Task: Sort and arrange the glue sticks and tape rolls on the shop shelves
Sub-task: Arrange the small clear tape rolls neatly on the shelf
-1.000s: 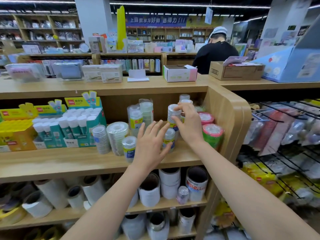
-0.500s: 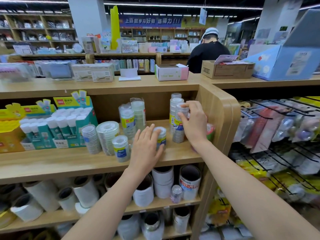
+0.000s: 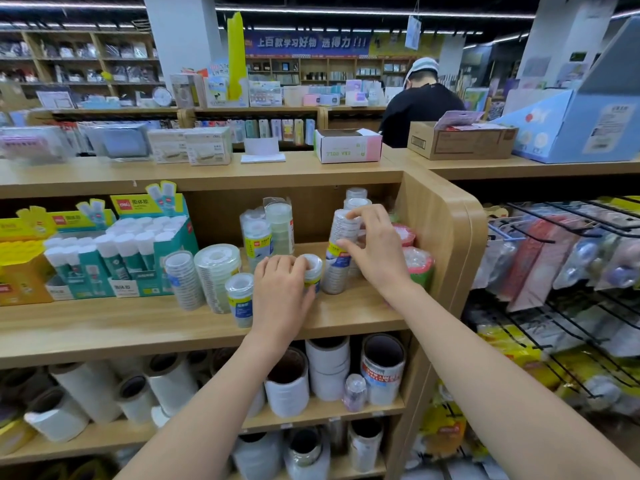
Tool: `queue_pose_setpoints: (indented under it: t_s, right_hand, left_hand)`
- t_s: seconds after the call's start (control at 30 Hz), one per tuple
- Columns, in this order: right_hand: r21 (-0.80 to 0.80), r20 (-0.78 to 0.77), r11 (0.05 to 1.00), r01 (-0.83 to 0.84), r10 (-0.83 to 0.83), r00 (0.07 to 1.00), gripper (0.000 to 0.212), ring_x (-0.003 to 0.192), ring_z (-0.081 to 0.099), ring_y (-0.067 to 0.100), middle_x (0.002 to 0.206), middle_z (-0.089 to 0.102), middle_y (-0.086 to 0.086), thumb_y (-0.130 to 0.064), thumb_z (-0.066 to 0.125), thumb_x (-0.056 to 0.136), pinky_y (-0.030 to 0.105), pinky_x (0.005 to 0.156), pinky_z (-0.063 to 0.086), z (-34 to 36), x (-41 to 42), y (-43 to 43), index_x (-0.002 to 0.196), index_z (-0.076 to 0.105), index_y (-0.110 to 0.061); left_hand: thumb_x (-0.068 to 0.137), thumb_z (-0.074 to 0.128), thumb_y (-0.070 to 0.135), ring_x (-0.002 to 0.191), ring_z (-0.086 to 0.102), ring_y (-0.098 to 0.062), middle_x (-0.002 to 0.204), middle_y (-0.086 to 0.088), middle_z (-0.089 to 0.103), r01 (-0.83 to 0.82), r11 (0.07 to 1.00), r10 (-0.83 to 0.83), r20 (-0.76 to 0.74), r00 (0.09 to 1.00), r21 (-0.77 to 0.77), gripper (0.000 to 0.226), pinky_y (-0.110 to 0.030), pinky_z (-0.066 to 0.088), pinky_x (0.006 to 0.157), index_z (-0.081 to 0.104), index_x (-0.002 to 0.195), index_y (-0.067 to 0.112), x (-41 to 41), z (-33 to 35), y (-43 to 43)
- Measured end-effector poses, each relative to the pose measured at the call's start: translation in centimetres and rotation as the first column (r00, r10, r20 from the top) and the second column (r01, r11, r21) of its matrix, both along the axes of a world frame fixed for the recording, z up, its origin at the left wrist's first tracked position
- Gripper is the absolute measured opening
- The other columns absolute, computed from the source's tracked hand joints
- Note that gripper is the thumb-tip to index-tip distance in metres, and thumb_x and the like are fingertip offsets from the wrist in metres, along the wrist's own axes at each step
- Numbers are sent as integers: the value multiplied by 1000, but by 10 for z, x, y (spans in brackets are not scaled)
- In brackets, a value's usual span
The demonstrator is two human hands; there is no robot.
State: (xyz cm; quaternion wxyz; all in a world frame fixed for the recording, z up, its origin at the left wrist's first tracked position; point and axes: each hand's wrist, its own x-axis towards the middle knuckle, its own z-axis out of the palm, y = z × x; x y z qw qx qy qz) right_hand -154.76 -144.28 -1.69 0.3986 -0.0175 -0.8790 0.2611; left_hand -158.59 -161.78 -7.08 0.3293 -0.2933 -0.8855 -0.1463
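— Left hand [image 3: 280, 289] has closed since a moment ago: its fingers now curl over the short tape stack [image 3: 313, 268], which stands upright on the shelf [image 3: 104, 323].
— And the right hand [image 3: 377, 254]?
— Clamped round the tall tape stack [image 3: 337, 275], long axis near vertical, just beside the short one on the same shelf.
— Anything hidden?
— The right wrist covers part of two red-and-green wrapped rolls [image 3: 420, 268]; the labels are too blurred to read.
— Counts?
— Five more wrapped stacks [image 3: 216, 275] stand left of the left hand. Beyond them are teal glue stick boxes [image 3: 138, 251], whose number is hard to tell.
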Motion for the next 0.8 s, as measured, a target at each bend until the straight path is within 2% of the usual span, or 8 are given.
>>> queue_pose_setpoints:
  t_s: [0.17,0.27,0.33,0.43,0.57,0.63,0.7,0.8]
  right_hand:
    - [49,47,998,-36,34,998,40,104,56,17,121,52,0,-20,76,82,24,80,46,3,-14,-10,115,55,-18]
    - [72,32,997,-36,34,999,37,102,56,15,121,53,-1,-24,73,84,24,76,46,0,-14,-5,116,55,-18]
    - [82,-17,996,-46,47,999,28,100,58,15,119,56,0,-25,66,90,28,74,50,0,-11,0,115,57,-17]
    - [77,-74,995,-70,76,994,21,100,60,14,114,63,0,-20,50,96,36,80,54,5,-9,8,113,61,-15]
    - [52,-145,999,-7,15,989,30,106,59,18,114,65,5,-4,47,92,31,90,50,16,-14,18,115,64,-11]
    - [96,-51,992,85,-80,996,41,119,53,23,127,59,8,3,51,88,30,100,43,19,-20,23,124,62,-11]
    - [182,104,973,142,-163,981,45,129,44,28,140,51,12,-1,59,88,37,108,38,18,-27,25,132,58,-11]
    - [202,177,962,182,-218,960,40,120,51,28,133,52,8,-12,70,86,39,101,42,17,-33,24,125,59,-14]
  left_hand:
    - [82,67,33,115,53,-27,119,-8,60,2,1000,-2,50,999,3,42,-39,44,99,58,119,15,-4,4,-1]
    - [87,64,34,133,43,-28,144,-11,47,75,995,-80,66,995,66,61,-41,37,110,44,141,14,-4,5,5]
    - [90,58,37,137,39,-25,148,-9,43,135,983,-147,97,984,122,67,-40,34,113,34,148,15,-3,9,12]
    - [91,61,40,135,41,-23,144,-8,48,152,962,-195,184,963,226,73,-39,33,113,31,149,9,-8,21,26]
    - [87,65,51,129,46,-24,133,-4,57,118,969,-178,284,942,216,70,-38,34,107,44,141,11,-18,31,39]
    - [85,67,52,117,52,-25,119,-4,62,111,971,-172,301,938,210,59,-38,39,98,52,128,15,-20,34,42]
    - [84,68,52,110,53,-25,111,-5,62,79,978,-141,328,934,195,52,-37,40,93,55,118,15,-21,37,44]
    - [82,68,55,104,53,-24,103,-5,61,41,983,-99,338,936,177,48,-37,41,88,55,108,16,-27,38,41]
